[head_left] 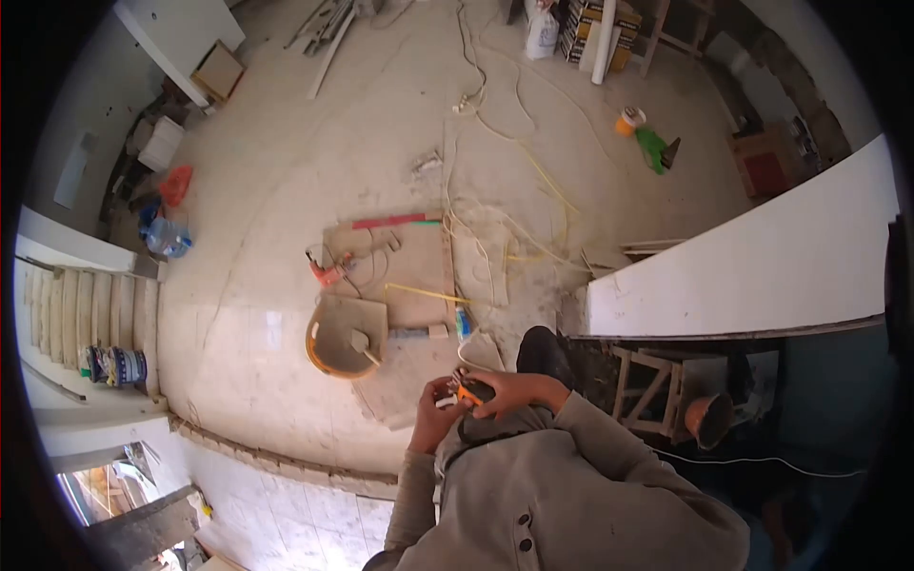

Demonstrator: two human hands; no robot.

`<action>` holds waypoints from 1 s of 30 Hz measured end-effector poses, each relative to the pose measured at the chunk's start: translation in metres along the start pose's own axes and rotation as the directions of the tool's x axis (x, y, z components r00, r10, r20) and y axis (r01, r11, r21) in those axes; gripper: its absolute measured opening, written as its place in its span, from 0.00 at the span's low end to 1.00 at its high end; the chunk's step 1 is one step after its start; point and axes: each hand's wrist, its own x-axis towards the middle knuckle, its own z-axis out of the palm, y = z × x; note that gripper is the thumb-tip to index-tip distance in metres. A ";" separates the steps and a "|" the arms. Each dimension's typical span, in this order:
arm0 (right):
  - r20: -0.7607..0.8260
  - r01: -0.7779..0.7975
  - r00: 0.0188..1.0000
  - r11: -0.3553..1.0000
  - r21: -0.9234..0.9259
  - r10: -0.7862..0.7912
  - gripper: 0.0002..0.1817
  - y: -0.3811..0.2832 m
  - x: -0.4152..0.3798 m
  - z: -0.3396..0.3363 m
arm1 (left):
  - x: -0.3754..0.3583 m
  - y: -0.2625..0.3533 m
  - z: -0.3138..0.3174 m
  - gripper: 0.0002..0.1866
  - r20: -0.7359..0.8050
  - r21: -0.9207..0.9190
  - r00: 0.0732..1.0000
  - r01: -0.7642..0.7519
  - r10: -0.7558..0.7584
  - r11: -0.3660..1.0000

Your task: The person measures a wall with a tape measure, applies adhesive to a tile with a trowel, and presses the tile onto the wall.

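Close in front of my body, both hands meet around a small orange and black tool. My right hand is wrapped round its dark body from the right. On the left side, my left hand has its fingers bent in a pinch at the tool's left end. Small pale pieces show at those fingertips, too small to make out. Just beyond the hands lies a blue and white tube on the floor.
A round tub with a trowel stands ahead left. Beyond it lie a red power tool, a yellow strip and cables. A white wall panel rises at right. A bucket sits at lower right.
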 end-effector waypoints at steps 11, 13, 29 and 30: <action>-0.143 0.109 0.985 0.990 0.084 -0.097 0.48 -0.015 0.032 -0.141 | 0.174 0.089 0.014 0.41 0.329 0.242 0.944 -0.098 0.014 0.965; -0.143 0.136 0.983 0.981 0.141 -0.115 0.52 -0.019 0.036 -0.188 | 0.222 0.107 0.032 0.43 0.316 0.284 0.944 -0.191 0.097 0.940; -0.438 0.336 0.870 0.921 0.195 -0.225 0.46 -0.173 -0.042 -0.536 | 0.540 0.365 0.186 0.22 0.459 0.079 0.889 -0.054 0.012 0.995; -0.481 0.368 0.849 0.898 0.240 -0.219 0.45 -0.172 -0.043 -0.540 | 0.558 0.364 0.189 0.19 0.465 0.118 0.884 -0.010 -0.047 0.993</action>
